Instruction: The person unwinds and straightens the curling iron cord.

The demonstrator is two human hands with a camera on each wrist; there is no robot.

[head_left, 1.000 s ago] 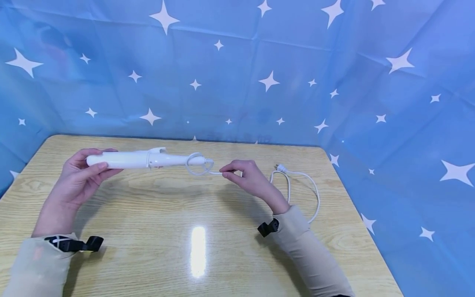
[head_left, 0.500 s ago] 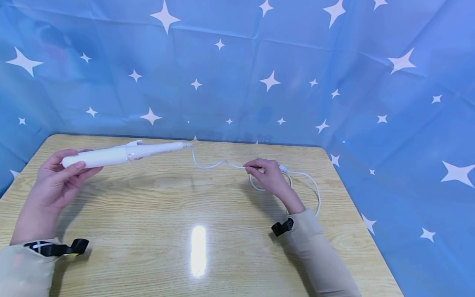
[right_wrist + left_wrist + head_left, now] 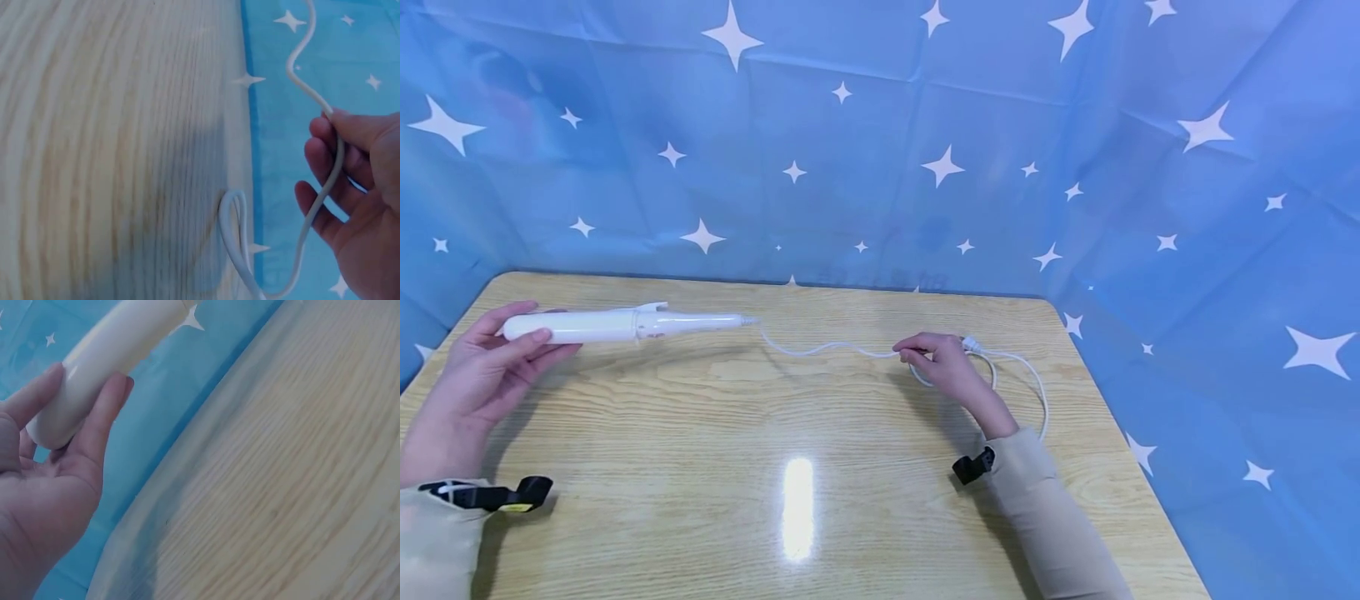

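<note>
My left hand (image 3: 490, 367) grips the thick, rounded barrel end of a white curling iron (image 3: 583, 327), thumb on the near side. The iron lies level above the table's far left part, its clip lever standing up near the middle and its slim handle pointing right. From the handle runs a white power cord (image 3: 820, 352), slightly wavy, to my right hand (image 3: 943, 362), which pinches it between thumb and fingertips. In the right wrist view the cord (image 3: 302, 78) passes under the thumb and down across the palm. The plug (image 3: 972, 343) shows just behind the right hand.
Right of the right hand, the rest of the cord curves in a loose loop (image 3: 1043, 400) on the wooden table (image 3: 700, 483). A blue curtain (image 3: 865, 150) with white stars hangs behind the table and along its right side.
The left hand has carried the curling iron leftward, and the right hand has moved right with the cord. The small loop by the handle has opened out into a longer stretch of cord.
</note>
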